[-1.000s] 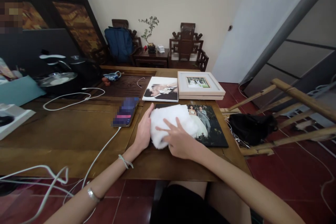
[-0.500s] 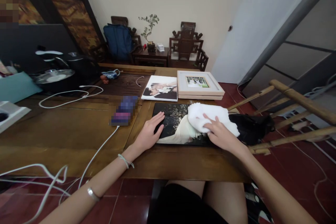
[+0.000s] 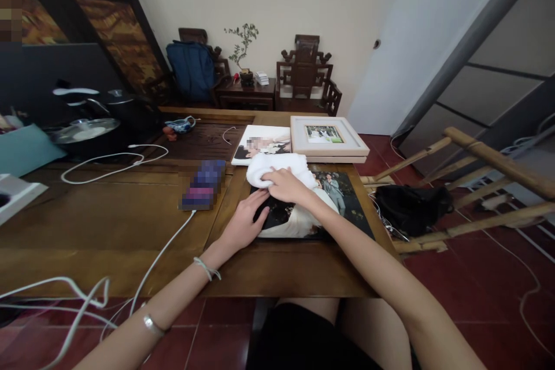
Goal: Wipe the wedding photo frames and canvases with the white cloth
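Note:
A dark wedding photo panel (image 3: 353, 208) lies flat near the front edge of the wooden table. My right hand (image 3: 288, 186) grips a folded white towel (image 3: 281, 166) and presses it on the panel's far left part; the towel hides that corner. My left hand (image 3: 248, 217) rests on the panel's left edge with its fingers stretched out, just in front of the towel. Behind the panel lie a white photo panel (image 3: 264, 137), partly covered by the towel, and a stack of light-framed pictures (image 3: 329, 156).
Left of my hands, a phone (image 3: 202, 185) lies on the table (image 3: 130, 208) with a white cable (image 3: 162, 260) plugged in. A pot (image 3: 89, 133) and a kettle (image 3: 125, 107) stand at the far left. A bamboo chair (image 3: 489, 156) and a black bag (image 3: 411, 205) are on the right.
My right hand has slid the towel leftward across the panel, from its right half to its far left part. The couple on the right half now shows. My left hand stays in place.

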A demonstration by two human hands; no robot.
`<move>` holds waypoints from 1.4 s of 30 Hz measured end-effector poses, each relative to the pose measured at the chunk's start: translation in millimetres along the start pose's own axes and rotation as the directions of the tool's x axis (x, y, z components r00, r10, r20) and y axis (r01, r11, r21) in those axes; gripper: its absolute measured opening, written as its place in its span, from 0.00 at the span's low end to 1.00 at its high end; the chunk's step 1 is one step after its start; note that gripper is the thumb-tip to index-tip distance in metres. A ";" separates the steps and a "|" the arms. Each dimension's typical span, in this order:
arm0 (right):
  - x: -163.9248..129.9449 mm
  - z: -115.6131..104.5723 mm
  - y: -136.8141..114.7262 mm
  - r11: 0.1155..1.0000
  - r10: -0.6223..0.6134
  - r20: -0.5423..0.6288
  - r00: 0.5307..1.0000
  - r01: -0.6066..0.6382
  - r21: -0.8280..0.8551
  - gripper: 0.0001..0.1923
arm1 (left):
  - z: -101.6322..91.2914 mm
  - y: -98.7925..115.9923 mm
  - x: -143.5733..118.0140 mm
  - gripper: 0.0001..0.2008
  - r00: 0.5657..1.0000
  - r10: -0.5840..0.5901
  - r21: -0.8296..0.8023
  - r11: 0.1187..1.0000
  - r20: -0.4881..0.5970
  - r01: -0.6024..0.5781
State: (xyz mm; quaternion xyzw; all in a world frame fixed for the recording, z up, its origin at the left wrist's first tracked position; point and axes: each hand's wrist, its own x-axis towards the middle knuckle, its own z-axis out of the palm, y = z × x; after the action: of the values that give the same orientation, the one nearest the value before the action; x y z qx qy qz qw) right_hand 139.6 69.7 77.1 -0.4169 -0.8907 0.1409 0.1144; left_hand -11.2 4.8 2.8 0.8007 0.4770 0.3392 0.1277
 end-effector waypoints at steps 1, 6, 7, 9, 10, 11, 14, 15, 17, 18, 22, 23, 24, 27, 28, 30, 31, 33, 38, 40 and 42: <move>-4.2 -0.1 3.5 1.000 -0.002 -0.003 1.000 0.002 0.001 0.25 | 0.4 0.2 -0.1 0.19 1.000 0.007 -0.004 1.000 -0.003 -0.007; -44.1 -13.5 51.7 0.998 0.061 -0.041 0.997 -0.062 -0.013 0.23 | -0.7 3.9 0.6 0.20 0.999 0.039 -0.044 0.998 0.003 -0.038; -53.6 -17.7 64.5 0.996 0.089 -0.055 0.994 -0.091 -0.019 0.23 | -1.2 4.7 0.8 0.19 0.999 0.034 -0.046 0.998 0.006 -0.034; -73.3 -25.2 87.5 0.988 0.145 -0.087 0.986 -0.149 -0.033 0.22 | -2.0 5.8 1.0 0.19 1.000 0.024 -0.047 0.999 0.005 -0.024; -83.6 -27.9 96.3 0.984 0.168 -0.100 0.981 -0.173 -0.039 0.22 | -2.3 6.1 1.1 0.19 1.000 0.022 -0.049 0.999 0.003 -0.022; -94.3 -29.6 102.6 0.981 0.183 -0.112 0.977 -0.189 -0.047 0.22 | -2.4 6.2 1.2 0.19 1.000 0.022 -0.053 0.998 -0.001 -0.022; -129.8 -28.0 103.6 0.980 0.162 -0.124 0.979 -0.174 -0.097 0.21 | -2.4 6.2 1.5 0.19 1.000 0.021 -0.068 0.997 -0.009 -0.022; -142.7 -25.8 98.3 0.982 0.138 -0.117 0.984 -0.152 -0.116 0.20 | -2.4 6.1 1.5 0.19 1.000 0.020 -0.070 0.997 -0.009 -0.020; -169.6 -20.5 80.9 0.985 0.090 -0.094 0.991 -0.103 -0.140 0.17 | -2.4 6.1 1.7 0.19 1.000 0.016 -0.069 0.997 -0.007 -0.016; -183.0 -18.1 69.9 0.986 0.069 -0.073 0.995 -0.079 -0.144 0.16 | -2.4 6.1 1.7 0.19 1.000 0.014 -0.067 0.998 -0.006 -0.015; -226.7 -14.3 24.2 0.991 -0.013 0.055 0.998 0.020 -0.135 0.17 | -1.9 5.7 1.5 0.19 1.000 0.022 -0.053 0.998 -0.011 -0.023; -233.0 -14.9 15.2 0.991 -0.030 0.094 0.995 0.042 -0.125 0.17 | -1.8 5.6 1.4 0.19 1.000 0.024 -0.049 0.999 -0.011 -0.024; -237.0 -16.0 8.3 0.992 -0.043 0.125 0.991 0.057 -0.114 0.18 | -1.8 5.5 1.3 0.19 1.000 0.024 -0.046 0.999 -0.009 -0.024; -233.9 -19.6 3.7 0.994 -0.052 0.155 0.987 0.066 -0.086 0.18 | -2.1 5.6 1.3 0.19 1.000 0.018 -0.049 0.999 -0.003 -0.018; -228.1 -20.6 8.1 0.995 -0.044 0.141 0.989 0.056 -0.082 0.18 | -2.4 5.7 1.4 0.19 1.000 0.015 -0.054 0.998 -0.003 -0.016; -210.6 -22.2 24.7 0.996 -0.012 0.090 0.996 0.020 -0.083 0.17 | -3.0 6.0 1.9 0.19 1.000 0.012 -0.068 0.998 -0.004 -0.012; -199.4 -23.0 35.8 0.996 0.008 0.058 0.998 -0.003 -0.088 0.17 | -3.3 6.0 2.1 0.19 1.000 0.009 -0.075 0.997 -0.002 -0.009; -173.8 -25.7 60.6 0.994 0.043 -0.005 0.999 -0.043 -0.101 0.17 | -3.7 5.6 2.4 0.19 1.000 0.007 -0.084 0.996 0.000 -0.007; -113.7 -39.2 109.1 0.985 0.108 -0.091 0.990 -0.119 -0.123 0.19 | -3.3 2.9 1.7 0.19 1.000 0.015 -0.091 0.996 0.006 -0.014; -101.6 -42.3 117.3 0.982 0.132 -0.112 0.985 -0.145 -0.120 0.18 | -2.8 2.2 1.1 0.19 1.000 0.013 -0.092 0.996 0.008 -0.012; -100.4 -40.7 118.7 0.981 0.139 -0.125 0.982 -0.154 -0.120 0.18 | -2.5 2.0 0.6 0.19 1.000 0.012 -0.095 0.995 0.006 -0.011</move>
State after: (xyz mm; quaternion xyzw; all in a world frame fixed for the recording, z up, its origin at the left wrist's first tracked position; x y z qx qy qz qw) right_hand 299.9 71.0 65.4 -0.4954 -0.8566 0.0665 0.1281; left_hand -11.3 4.0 6.0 0.7976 0.4553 0.3597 0.1649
